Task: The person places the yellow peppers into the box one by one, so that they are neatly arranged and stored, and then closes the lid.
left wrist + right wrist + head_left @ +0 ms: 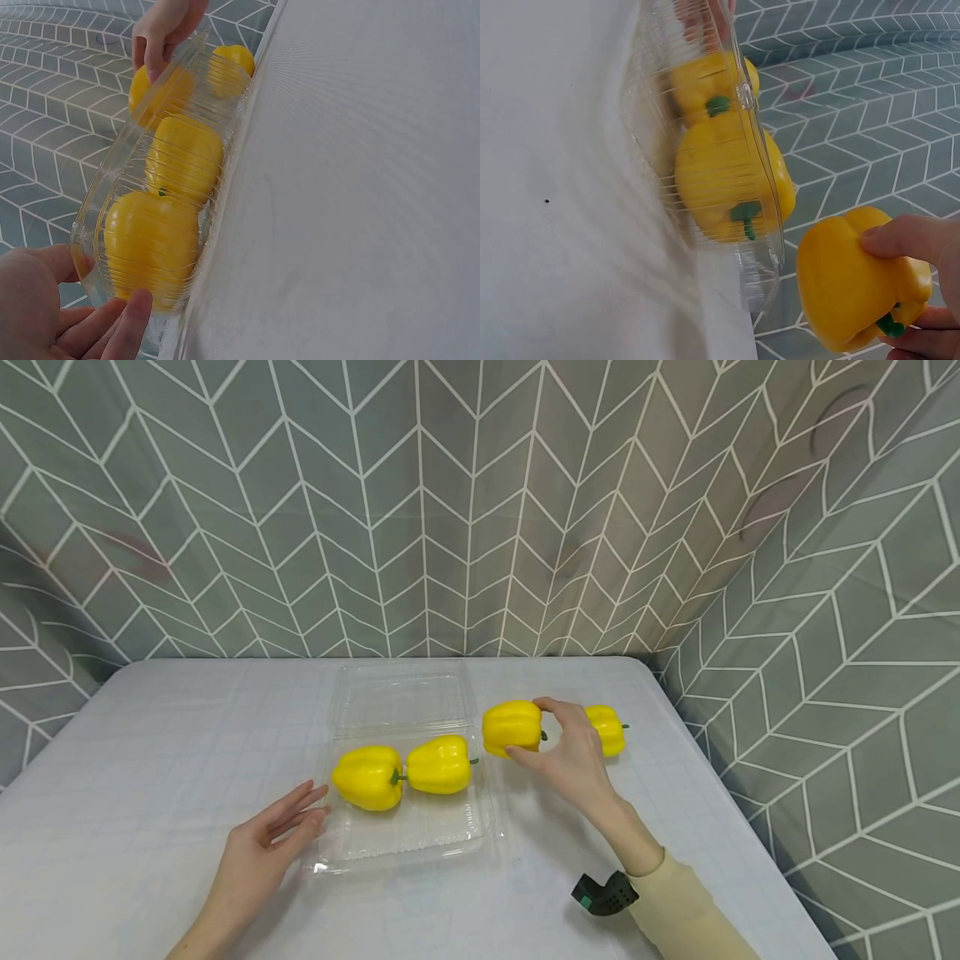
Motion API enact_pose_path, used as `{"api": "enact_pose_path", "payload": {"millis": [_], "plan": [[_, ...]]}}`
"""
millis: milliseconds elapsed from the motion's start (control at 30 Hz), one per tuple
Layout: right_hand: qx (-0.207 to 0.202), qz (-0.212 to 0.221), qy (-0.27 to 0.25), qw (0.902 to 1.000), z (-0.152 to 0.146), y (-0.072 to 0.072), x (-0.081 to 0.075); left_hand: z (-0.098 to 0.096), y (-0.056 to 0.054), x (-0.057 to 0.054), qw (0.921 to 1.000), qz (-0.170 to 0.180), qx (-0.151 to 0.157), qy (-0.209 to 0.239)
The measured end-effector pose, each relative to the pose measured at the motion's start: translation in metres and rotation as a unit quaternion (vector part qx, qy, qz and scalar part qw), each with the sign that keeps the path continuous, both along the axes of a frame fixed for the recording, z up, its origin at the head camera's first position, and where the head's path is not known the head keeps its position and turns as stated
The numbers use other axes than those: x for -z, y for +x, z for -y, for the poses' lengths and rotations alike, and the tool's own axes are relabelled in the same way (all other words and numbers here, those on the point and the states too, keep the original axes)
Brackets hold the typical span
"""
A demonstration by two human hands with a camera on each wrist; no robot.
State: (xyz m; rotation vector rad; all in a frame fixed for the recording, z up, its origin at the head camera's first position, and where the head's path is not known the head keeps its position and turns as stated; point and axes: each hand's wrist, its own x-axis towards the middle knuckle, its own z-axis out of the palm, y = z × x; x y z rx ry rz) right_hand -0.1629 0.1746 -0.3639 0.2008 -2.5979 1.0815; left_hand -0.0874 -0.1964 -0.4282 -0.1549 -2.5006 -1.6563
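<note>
Two yellow bell peppers lie side by side in a clear plastic clamshell box (450, 843): a left pepper (366, 777) and a right pepper (438, 765), stems pointing right. My right hand (572, 756) holds a third bell pepper (512, 727) between thumb and fingers, just right of the box; its green stem (889, 325) shows in the right wrist view. Behind that hand a fourth bell pepper (607, 730) lies on the table, partly covered. My left hand (273, 827) is at the box's left edge, its fingers loosely extended along the wall (88, 262).
The box's lid (403, 693) is folded back toward the far table edge. A white cloth covers the table (172, 735). Grey curtains (442, 510) with white chevron lines hang behind and to the right. A black wrist device (604, 894) sits by the right sleeve.
</note>
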Motion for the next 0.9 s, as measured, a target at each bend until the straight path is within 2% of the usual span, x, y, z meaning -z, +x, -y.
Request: {"api": "enact_pose_path", "payload": {"millis": [300, 900], "plan": [[-0.003, -0.009, 0.0, 1.0, 0.0018, 0.0021, -0.0014, 0.0003, 0.0, 0.0011, 1.0, -0.005, 0.002, 0.001], [-0.015, -0.019, -0.007, 0.9997, 0.0056, 0.0069, -0.0032, -0.0006, 0.0003, 0.0005, 0.9998, 0.006, -0.011, -0.014]]}}
